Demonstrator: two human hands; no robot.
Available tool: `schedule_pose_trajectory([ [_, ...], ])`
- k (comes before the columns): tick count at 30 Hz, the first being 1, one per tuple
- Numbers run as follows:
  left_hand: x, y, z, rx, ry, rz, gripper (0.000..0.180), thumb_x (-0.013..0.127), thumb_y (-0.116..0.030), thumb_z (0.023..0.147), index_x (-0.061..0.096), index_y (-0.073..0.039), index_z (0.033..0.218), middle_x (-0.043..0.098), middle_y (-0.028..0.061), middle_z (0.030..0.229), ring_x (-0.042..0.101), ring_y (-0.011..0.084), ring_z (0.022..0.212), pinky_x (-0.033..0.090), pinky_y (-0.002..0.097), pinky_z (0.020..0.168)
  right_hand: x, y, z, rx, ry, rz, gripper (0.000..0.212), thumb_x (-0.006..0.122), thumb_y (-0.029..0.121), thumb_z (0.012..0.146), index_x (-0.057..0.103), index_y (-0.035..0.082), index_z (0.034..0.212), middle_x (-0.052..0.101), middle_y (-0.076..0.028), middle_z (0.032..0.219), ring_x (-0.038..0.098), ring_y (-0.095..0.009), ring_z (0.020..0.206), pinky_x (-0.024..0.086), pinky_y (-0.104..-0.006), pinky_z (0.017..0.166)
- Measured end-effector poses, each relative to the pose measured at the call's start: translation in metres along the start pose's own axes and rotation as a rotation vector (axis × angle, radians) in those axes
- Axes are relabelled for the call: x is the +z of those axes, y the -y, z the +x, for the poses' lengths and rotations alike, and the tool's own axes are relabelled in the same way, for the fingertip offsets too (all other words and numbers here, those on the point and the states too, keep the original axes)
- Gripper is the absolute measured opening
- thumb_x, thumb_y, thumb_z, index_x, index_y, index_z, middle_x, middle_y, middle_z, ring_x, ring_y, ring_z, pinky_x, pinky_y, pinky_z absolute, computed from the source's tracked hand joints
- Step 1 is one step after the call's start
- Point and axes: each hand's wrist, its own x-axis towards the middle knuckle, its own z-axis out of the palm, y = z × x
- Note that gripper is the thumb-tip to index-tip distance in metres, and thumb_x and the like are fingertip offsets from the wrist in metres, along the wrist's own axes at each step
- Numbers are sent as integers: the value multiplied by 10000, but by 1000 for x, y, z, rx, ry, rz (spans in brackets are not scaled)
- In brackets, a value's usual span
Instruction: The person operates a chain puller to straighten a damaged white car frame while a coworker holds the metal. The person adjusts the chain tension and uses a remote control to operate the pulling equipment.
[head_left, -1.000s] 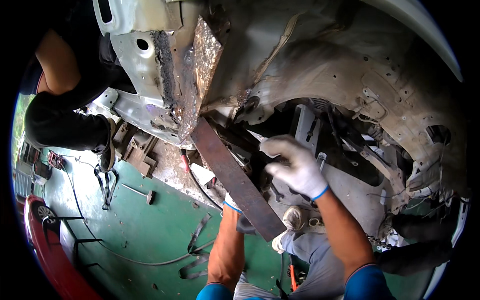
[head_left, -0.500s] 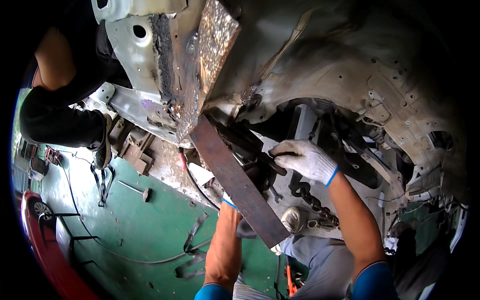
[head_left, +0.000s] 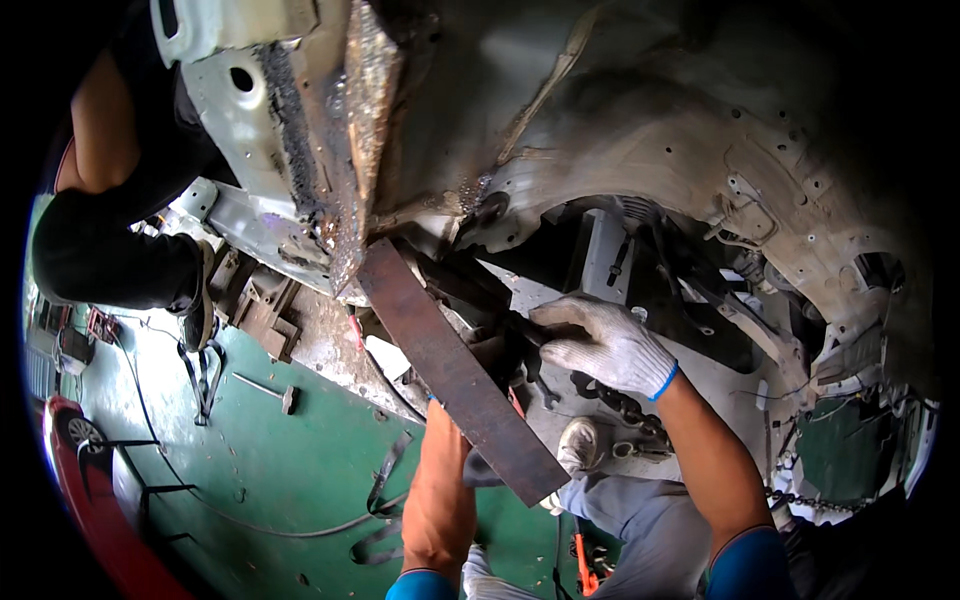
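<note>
A flat, rust-brown metal plate (head_left: 455, 375) slants down toward me from the welded, rusty edge (head_left: 370, 110) of a bare car body (head_left: 640, 170). My left forearm (head_left: 436, 490) reaches up behind this plate, which hides the left hand and its fingers. On the plate's right side my right hand (head_left: 608, 345), in a white knit glove with a blue cuff, is closed around the end of a dark rod-like part (head_left: 522, 326). The rod's other end is lost in shadow under the body. A spanner-like tool (head_left: 543, 385) lies below that hand.
A heavy chain (head_left: 625, 408) runs close to my right wrist. At left, another person's dark-clad leg (head_left: 120, 255) is beside steel blocks (head_left: 265, 305). A hammer (head_left: 270, 390), black straps (head_left: 388, 475) and a cable (head_left: 285, 522) lie on the green floor. A red car (head_left: 85, 485) stands far left.
The view has shifted, so the car body and plate appear farther left. My right hand stays at the dark rod, slightly lower in the picture. My left hand is still behind the plate.
</note>
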Motion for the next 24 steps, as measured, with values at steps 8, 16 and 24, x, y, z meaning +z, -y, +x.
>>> schedule_pose_trajectory([
  [8, 11, 8, 5, 141, -54, -186, 109, 599, -104, 950, 646, -41, 1025, 635, 39, 866, 575, 127, 708, 453, 262, 616, 0, 1, 2, 0, -53, -89, 437, 778, 147, 816, 655, 9, 1211, 672, -153, 1168, 672, -256, 1078, 521, -364, 949],
  [16, -14, 26, 6, 250, 227, -270, 148, 533, -123, 1004, 629, -39, 1079, 660, 57, 875, 577, 133, 704, 470, 260, 615, -2, 5, -17, -6, -149, -109, 391, 725, 254, 873, 662, 29, 1185, 659, -143, 1186, 661, -277, 1094, 529, -367, 919],
  [24, 4, 26, 7, 402, 89, 97, 145, 570, -212, 980, 596, -69, 991, 623, 51, 795, 558, 116, 639, 428, 236, 544, -23, -18, 41, 113, 307, -47, 337, 677, 251, 914, 694, 24, 1163, 729, -148, 1044, 680, -217, 958, 512, -343, 867],
])
